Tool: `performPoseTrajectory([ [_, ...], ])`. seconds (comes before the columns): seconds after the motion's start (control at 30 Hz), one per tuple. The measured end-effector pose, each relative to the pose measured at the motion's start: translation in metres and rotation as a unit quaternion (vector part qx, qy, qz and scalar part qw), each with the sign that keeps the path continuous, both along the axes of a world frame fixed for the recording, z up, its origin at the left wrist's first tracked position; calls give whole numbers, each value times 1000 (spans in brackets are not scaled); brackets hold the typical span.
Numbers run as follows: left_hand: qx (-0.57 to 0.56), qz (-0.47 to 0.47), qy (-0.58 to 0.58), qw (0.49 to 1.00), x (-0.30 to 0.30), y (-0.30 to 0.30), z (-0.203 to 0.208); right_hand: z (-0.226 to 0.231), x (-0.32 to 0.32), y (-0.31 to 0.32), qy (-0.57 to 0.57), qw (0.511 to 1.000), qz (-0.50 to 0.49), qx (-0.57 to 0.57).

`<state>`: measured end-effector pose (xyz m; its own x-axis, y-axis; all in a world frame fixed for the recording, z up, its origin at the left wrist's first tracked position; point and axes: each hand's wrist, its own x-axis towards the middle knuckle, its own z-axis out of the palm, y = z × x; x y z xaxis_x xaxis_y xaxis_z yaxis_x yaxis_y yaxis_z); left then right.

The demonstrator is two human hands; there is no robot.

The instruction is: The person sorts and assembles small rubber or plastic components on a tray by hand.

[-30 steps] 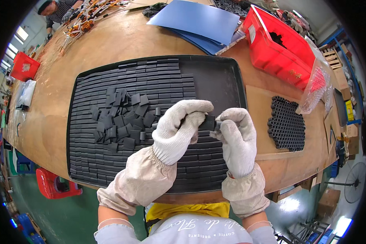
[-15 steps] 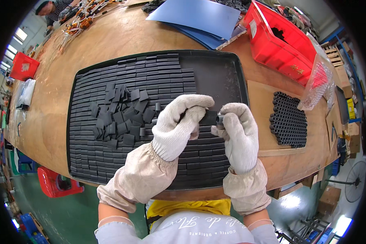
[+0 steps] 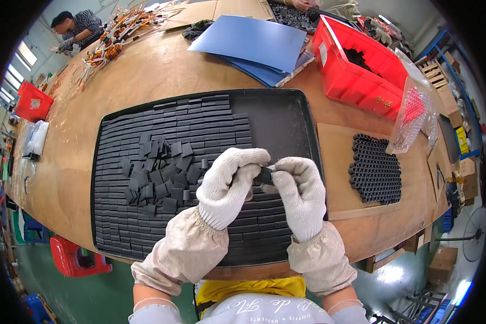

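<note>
Both hands wear white knit gloves and meet over the right part of a large black tray [image 3: 286, 116]. Between the fingertips of my left hand [image 3: 229, 186] and my right hand [image 3: 299, 194] sits a small black flat piece [image 3: 263, 175], pinched from both sides. The tray holds neat rows of black rectangular pieces [image 3: 200, 116], and a loose heap of the same pieces [image 3: 159, 173] lies just left of my left hand.
A block of black tubes [image 3: 375, 167] stands on a wooden board [image 3: 337, 162] to the right. At the back sit a red bin [image 3: 362, 70] and blue sheets [image 3: 248, 40]. Another person [image 3: 78, 27] works at the far left beside wire bundles [image 3: 113, 40].
Both hands have stayed together over the tray, shifting slightly while turning the small black piece between the fingertips. The tray and heap are unchanged.
</note>
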<state>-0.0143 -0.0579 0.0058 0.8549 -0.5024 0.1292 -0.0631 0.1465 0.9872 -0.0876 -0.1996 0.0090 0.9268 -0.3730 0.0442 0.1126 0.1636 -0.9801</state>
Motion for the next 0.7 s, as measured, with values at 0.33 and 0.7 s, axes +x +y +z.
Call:
performPoseTrajectory([
  [0.33, 133, 27, -305, 943, 5, -8, 2, 4, 3, -12, -8, 999, -38, 5],
  [0.7, 190, 52, -457, 867, 12, -2, 2, 8, 2, -9, 15, 999, -33, -5],
])
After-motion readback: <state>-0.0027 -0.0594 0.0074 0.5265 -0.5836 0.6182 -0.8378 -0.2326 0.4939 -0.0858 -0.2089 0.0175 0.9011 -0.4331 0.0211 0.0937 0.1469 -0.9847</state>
